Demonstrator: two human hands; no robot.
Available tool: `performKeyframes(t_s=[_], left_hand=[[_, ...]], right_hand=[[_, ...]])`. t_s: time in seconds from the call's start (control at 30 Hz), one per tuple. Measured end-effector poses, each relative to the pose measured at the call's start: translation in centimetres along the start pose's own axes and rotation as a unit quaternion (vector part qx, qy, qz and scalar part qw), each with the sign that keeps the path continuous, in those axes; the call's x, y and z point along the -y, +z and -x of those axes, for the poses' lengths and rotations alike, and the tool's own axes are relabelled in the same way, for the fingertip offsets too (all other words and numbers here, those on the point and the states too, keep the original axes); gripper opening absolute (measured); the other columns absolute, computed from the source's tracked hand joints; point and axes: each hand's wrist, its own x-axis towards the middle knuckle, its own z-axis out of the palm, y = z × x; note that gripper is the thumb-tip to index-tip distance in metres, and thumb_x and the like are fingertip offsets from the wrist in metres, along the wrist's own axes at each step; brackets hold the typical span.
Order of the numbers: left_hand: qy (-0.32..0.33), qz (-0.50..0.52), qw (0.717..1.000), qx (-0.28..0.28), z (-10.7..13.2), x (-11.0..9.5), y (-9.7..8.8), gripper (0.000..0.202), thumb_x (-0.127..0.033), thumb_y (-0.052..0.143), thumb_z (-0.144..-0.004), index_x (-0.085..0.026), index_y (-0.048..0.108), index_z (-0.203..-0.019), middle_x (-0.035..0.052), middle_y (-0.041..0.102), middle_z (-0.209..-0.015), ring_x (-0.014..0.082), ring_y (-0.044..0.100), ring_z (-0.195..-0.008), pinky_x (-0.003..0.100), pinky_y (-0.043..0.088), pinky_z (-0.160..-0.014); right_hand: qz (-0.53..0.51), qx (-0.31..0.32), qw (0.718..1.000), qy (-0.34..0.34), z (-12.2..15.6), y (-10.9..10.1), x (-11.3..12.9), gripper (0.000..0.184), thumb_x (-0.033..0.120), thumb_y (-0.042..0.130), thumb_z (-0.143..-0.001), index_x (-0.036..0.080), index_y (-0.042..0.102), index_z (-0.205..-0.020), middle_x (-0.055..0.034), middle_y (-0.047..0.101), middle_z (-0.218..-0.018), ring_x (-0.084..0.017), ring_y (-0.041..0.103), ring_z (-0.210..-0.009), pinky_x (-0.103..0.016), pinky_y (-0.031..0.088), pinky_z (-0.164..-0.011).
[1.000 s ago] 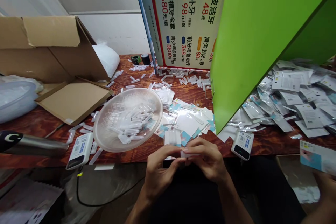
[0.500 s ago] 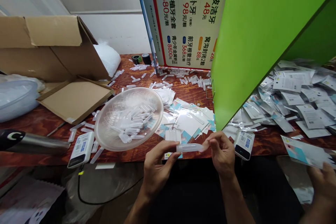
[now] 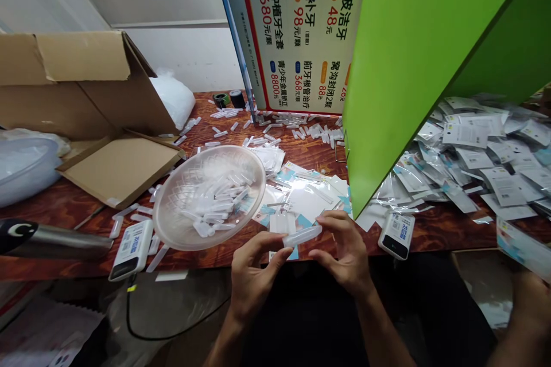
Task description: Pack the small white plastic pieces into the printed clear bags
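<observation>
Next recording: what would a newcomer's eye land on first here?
The big bright green board rising over the right of the red-brown wooden table dominates, with a heap of clear sealed packets spread past it. At bottom centre the left hand and right hand pinch a small clear plastic tube between them, beside a clear patterned plastic bowl holding more such tubes.
</observation>
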Motion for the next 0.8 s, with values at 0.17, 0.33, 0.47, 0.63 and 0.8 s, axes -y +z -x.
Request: performKeyframes(t_s=[0.17, 0.33, 0.47, 0.63, 0.8], left_hand=[[-0.008, 0.007, 1.0, 0.025, 0.2, 0.1, -0.1, 0.013, -0.027, 0.075, -0.085, -0.016, 0.075, -0.092, 0.006, 0.074, -0.084, 0.0177, 0.071, -0.076, 0.023, 0.057, -0.067], [-0.057, 0.001, 0.998, 0.018, 0.4, 0.2, 0.1, 0.015, -0.03, 0.076, -0.085, -0.016, 0.074, -0.09, 0.0049, 0.074, -0.085, 0.0167, 0.071, -0.075, 0.022, 0.056, -0.066], [-0.112, 0.041, 0.993, -0.012, 0.6, 0.5, 0.0, 0.018, -0.033, 0.075, -0.086, -0.016, 0.072, -0.09, 0.003, 0.074, -0.083, 0.0148, 0.071, -0.071, 0.02, 0.056, -0.064], [-0.155, 0.083, 0.984, -0.024, 0.2, 0.6, -0.1, 0.024, -0.039, 0.077, -0.083, -0.016, 0.069, -0.084, 0.0006, 0.072, -0.072, 0.0142, 0.071, -0.066, 0.02, 0.056, -0.063], [-0.202, 0.062, 0.977, -0.027, -0.4, 0.9, 0.2, 0.037, -0.05, 0.073, -0.082, -0.015, 0.067, -0.073, 0.0015, 0.07, -0.061, 0.0141, 0.066, -0.057, 0.021, 0.054, -0.058]], right_hand=[[-0.06, 0.078, 0.993, 0.06, 0.1, 1.9, -0.1, 0.021, 0.03, 0.077, -0.084, 0.026, 0.076, -0.105, -0.0055, 0.072, -0.095, -0.02, 0.068, -0.087, -0.031, 0.056, -0.074], [-0.23, -0.042, 0.938, 0.255, 0.2, 3.0, -1.7, 0.026, 0.044, 0.072, -0.087, 0.018, 0.07, -0.08, 0.0001, 0.066, -0.064, -0.012, 0.058, -0.052, -0.025, 0.047, -0.053], [-0.202, -0.192, 0.917, 0.286, 0.1, 1.9, -3.6, 0.047, 0.05, 0.07, -0.087, 0.02, 0.05, -0.057, 0.0068, 0.041, -0.042, -0.008, 0.038, -0.041, -0.023, 0.042, -0.05], [-0.13, -0.123, 0.969, 0.168, 0.7, 0.0, -3.8, 0.036, 0.04, 0.072, -0.087, 0.019, 0.06, -0.06, -0.003, 0.061, -0.075, -0.015, 0.061, -0.076, -0.031, 0.053, -0.082], [-0.148, 0.074, 0.972, 0.169, 1.2, 0.4, -2.2, 0.042, 0.027, 0.077, -0.084, 0.03, 0.063, -0.123, -0.0069, 0.062, -0.124, -0.018, 0.067, -0.093, -0.031, 0.059, -0.076]])
